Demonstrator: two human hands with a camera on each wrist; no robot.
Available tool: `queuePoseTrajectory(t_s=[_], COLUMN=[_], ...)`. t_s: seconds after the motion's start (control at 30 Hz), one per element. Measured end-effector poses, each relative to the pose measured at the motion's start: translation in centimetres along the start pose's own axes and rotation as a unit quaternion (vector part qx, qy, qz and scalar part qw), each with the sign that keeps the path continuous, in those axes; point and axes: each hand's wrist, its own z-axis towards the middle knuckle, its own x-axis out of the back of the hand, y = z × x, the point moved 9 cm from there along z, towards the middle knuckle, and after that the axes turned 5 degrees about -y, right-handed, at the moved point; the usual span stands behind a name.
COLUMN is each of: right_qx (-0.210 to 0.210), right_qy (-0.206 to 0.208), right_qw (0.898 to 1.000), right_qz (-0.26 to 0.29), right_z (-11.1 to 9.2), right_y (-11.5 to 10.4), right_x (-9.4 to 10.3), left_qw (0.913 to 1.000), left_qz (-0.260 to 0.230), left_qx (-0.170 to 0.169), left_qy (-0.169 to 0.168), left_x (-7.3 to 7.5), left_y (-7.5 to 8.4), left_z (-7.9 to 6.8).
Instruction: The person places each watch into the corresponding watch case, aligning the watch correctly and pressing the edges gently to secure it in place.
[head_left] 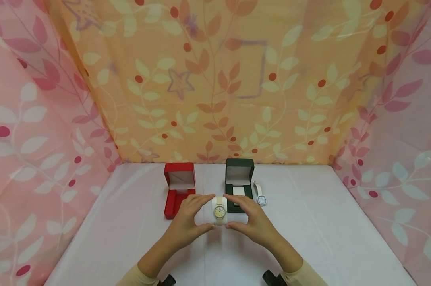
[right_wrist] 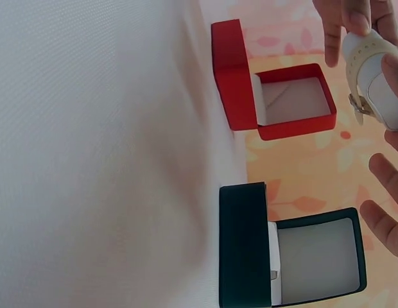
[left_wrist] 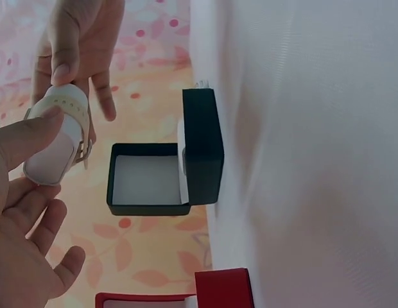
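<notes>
A wristwatch [head_left: 219, 211] with a cream strap and round pale dial is wrapped around a white cushion [left_wrist: 48, 168]. Both hands hold it up over the table, dial toward the head camera. On its left side the thumb and fingers of my left hand [head_left: 187, 221] pinch the cushion; my right hand [head_left: 255, 221] does likewise from the right. The strap's buckle [right_wrist: 361, 106] and the cushion's underside show in the right wrist view. Behind the hands, a red watch box [head_left: 170, 203] and a dark green watch box [head_left: 239, 162] stand with lids raised.
A second watch [head_left: 261, 199], with a white strap and squarish face, lies right of the green box. Inside that box is a white cushion [head_left: 238, 191]. A white cloth [head_left: 308, 222] covers the table; patterned curtains [head_left: 215, 79] hang at the back and both sides.
</notes>
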Motion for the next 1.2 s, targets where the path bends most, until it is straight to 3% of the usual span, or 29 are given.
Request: queuePoseTrajectory(t_s=[0.47,0.8,1.03,1.2], right_qx=[-0.001,0.008,0.012,0.006], right_qy=[0.006,-0.001,0.002,-0.010], right_qw=[1.000,1.000,1.000,1.000], right_qz=[-0.003,-0.004,0.007,0.018], right_z=[0.3,1.7,2.7,3.7], right_y=[0.2,-0.2,-0.4,-0.9], right_x=[-0.4,-0.9,-1.9,-2.9], left_qw=[0.9999,0.9999,0.9998,0.9996], left_qz=[-0.009,0.011,0.016,0.020], left_qx=[0.006,0.009,0.011,0.000], left_qy=[-0.005,0.010,0.001,0.021], left_x=[0.7,1.8,2.6,3.8], left_y=[-0.1,-0.9,-1.8,-2.6], left_z=[-0.3,-0.4,-0.9,-1.4])
